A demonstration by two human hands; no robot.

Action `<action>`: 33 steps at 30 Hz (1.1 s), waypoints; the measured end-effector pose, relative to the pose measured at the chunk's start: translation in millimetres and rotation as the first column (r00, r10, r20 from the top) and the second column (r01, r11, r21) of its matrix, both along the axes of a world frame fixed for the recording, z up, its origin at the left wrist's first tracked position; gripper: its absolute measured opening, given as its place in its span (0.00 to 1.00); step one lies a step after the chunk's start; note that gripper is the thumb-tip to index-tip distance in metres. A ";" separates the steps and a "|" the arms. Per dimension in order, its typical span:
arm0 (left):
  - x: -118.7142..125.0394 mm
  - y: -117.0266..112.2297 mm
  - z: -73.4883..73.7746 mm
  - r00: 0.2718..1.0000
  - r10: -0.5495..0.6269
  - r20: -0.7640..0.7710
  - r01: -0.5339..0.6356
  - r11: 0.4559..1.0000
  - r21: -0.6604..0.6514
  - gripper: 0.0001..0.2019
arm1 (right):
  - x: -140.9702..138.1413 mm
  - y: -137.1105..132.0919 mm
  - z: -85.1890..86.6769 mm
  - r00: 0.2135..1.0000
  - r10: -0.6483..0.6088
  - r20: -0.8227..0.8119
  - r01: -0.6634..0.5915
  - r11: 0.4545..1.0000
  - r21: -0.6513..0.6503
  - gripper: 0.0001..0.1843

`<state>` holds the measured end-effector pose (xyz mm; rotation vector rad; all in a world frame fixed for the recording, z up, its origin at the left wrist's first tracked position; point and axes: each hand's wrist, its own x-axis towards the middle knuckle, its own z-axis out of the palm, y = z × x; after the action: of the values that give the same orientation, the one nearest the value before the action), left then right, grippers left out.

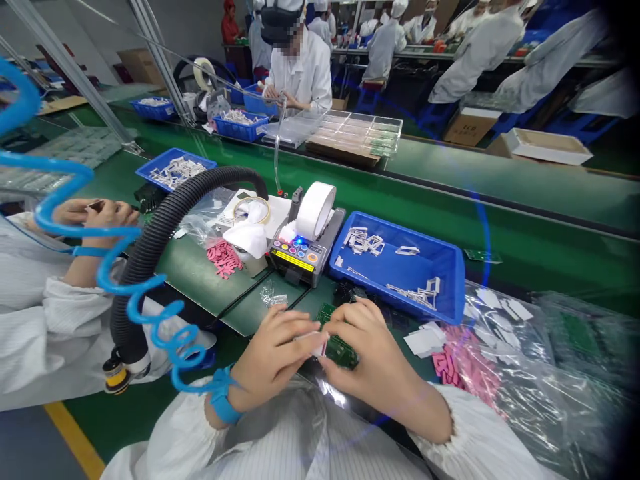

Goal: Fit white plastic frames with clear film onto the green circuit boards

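Observation:
My left hand (277, 350) and my right hand (367, 353) meet at the near edge of the bench over a green circuit board (340, 348). Both have their fingers curled and pinched on the board, and a small white piece (320, 341) shows between the fingertips. A blue strap (223, 397) is round my left wrist. Just beyond the hands stand a tape dispenser (305, 250) with a white tape roll (316, 210) and a blue bin (400, 267) holding several white parts.
Pink strips (223, 257) lie left of the dispenser, more pink strips (463, 367) and white labels (424, 340) on plastic bags at right. A black hose (165, 227) and blue coiled tube (107, 267) hang at left beside a co-worker's hands (97, 213). Other people work across the conveyor.

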<state>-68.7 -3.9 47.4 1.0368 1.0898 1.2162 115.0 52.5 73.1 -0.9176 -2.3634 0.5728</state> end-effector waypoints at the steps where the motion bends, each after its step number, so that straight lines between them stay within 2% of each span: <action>1: -3.1 0.0 0.5 0.997 -0.067 -0.029 0.067 0.998 0.003 0.14 | -1.5 1.3 1.7 0.999 0.020 0.032 -0.020 1.000 -0.007 0.04; 3: -6.8 -1.2 -0.5 0.978 -0.138 -0.155 0.144 0.989 0.027 0.15 | -6.0 3.7 3.7 0.994 0.061 0.091 -0.059 0.998 -0.019 0.04; 6: -9.6 -5.3 -6.0 0.930 -0.141 -0.340 0.178 0.981 0.082 0.17 | -15.1 7.3 1.0 0.985 0.114 0.130 -0.106 0.992 -0.071 0.04; 9: -13.3 -10.5 -14.7 0.950 -0.092 -0.300 0.113 0.992 0.054 0.16 | -26.4 11.7 -7.4 0.987 0.133 0.091 -0.112 0.972 -0.206 0.02; 11: -16.2 -14.1 -22.8 0.983 -0.035 -0.182 0.032 0.999 -0.016 0.14 | -34.7 15.3 -14.8 0.990 0.143 0.002 -0.131 0.912 -0.388 0.02; 12: -17.5 -16.0 -27.6 0.994 -0.004 -0.113 -0.004 0.998 -0.064 0.13 | -38.9 17.4 -18.8 0.991 0.117 -0.069 -0.136 0.850 -0.508 0.03; 13: -18.7 -17.9 -32.7 0.999 0.029 -0.034 -0.033 0.992 -0.119 0.12 | -43.0 19.5 -23.0 0.987 0.030 -0.156 -0.125 0.753 -0.646 0.04; 15: -20.4 -21.3 -43.7 0.980 0.111 0.167 -0.066 0.965 -0.255 0.11 | -50.8 23.6 -31.4 0.920 -0.287 -0.269 -0.105 0.479 -0.871 0.10; 16: -21.1 -22.7 -48.9 0.945 0.167 0.282 -0.068 0.942 -0.329 0.11 | -54.3 25.5 -35.4 0.852 -0.449 -0.268 -0.111 0.347 -0.931 0.12; 17: -21.8 -23.7 -53.7 0.891 0.230 0.391 -0.063 0.916 -0.396 0.12 | -57.8 27.2 -39.0 0.782 -0.574 -0.243 -0.121 0.243 -0.962 0.14; 18: -22.4 -24.3 -57.9 0.825 0.293 0.483 -0.055 0.893 -0.447 0.12 | -61.2 28.6 -42.2 0.726 -0.653 -0.216 -0.131 0.178 -0.975 0.15; 19: -23.1 -24.4 -61.3 0.759 0.344 0.553 -0.045 0.875 -0.482 0.11 | -64.7 29.8 -44.8 0.689 -0.696 -0.202 -0.138 0.148 -0.979 0.17; 22: -25.2 -22.7 -67.4 0.626 0.408 0.665 -0.017 0.859 -0.512 0.10 | -76.3 32.5 -49.5 0.601 -0.776 -0.192 -0.163 0.116 -0.980 0.19; 25: -27.4 -19.8 -69.0 0.572 0.415 0.708 0.006 0.861 -0.509 0.08 | -89.0 35.9 -52.3 0.514 -0.836 -0.193 -0.177 0.117 -0.977 0.20; 28: -28.6 -17.9 -67.4 0.535 0.436 0.723 -0.002 0.857 -0.515 0.07 | -98.6 39.6 -53.1 0.459 -0.869 -0.185 -0.168 0.120 -0.978 0.20; 31: -27.2 -17.2 -61.2 0.487 0.449 0.749 -0.006 0.859 -0.511 0.07 | -100.4 36.5 -45.1 0.458 -0.863 -0.213 -0.178 0.146 -0.973 0.18; 33: -23.9 -16.6 -53.6 0.460 0.446 0.768 0.004 0.864 -0.504 0.07 | -95.0 27.5 -32.8 0.501 -0.829 -0.249 -0.214 0.160 -0.964 0.17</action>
<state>-92.6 -20.5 -6.2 -0.1884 0.6003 1.3665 19.9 80.0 40.3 -1.2572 -0.5588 1.8753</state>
